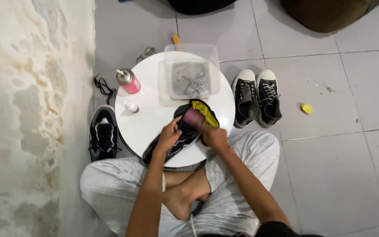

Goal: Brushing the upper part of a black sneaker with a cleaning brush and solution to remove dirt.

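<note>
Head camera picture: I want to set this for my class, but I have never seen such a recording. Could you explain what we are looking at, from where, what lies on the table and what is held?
There is no machine here. A person sits cross-legged on a tiled floor, and a camera worn on their head looks down at their own two bare hands.

In front of them stands a small round white table. On it are a pink spray can, a small white bottle and a clear plastic tub of murky water.

The left hand steadies a black sneaker on the table edge. The right hand is beside it, at a yellow and black cloth.

On the floor lie another black sneaker and a pair of black canvas shoes.
</note>
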